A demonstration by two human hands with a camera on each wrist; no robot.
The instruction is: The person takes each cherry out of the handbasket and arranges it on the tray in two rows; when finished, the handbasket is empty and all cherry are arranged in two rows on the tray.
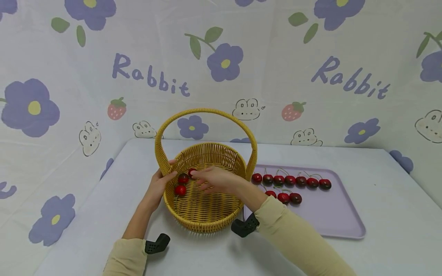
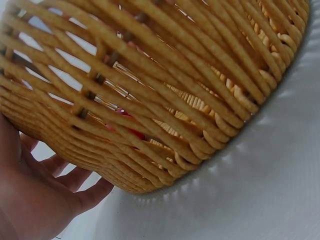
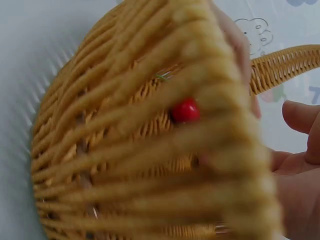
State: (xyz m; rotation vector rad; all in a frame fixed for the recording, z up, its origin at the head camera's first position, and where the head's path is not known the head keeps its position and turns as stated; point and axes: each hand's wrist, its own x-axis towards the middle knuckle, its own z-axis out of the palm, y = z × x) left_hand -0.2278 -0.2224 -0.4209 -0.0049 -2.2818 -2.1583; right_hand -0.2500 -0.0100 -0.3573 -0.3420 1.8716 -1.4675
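The yellow wicker basket (image 1: 203, 226) with a tall arched handle stands on the table. My left hand (image 1: 156, 191) holds its left rim at the foot of the handle, thumb on the inner side and fingers outside. My right hand (image 1: 217, 180) reaches into the basket from the right. Its fingertips overlap a dark red cherry (image 1: 191, 171) in the head view. In the right wrist view its thumb (image 3: 296, 116) stands apart from the other fingers, partly hidden by the rim. Two more cherries lie by the left wall: a dark one (image 1: 183, 178) and a bright red one (image 1: 180, 190).
A lilac tray (image 1: 331, 218) lies to the right of the basket, partly behind my right forearm. On it a back row of several cherries (image 1: 290, 181) and a shorter front row (image 1: 283, 198) are laid out, stems attached. A patterned cloth (image 1: 269, 69) hangs behind the table.
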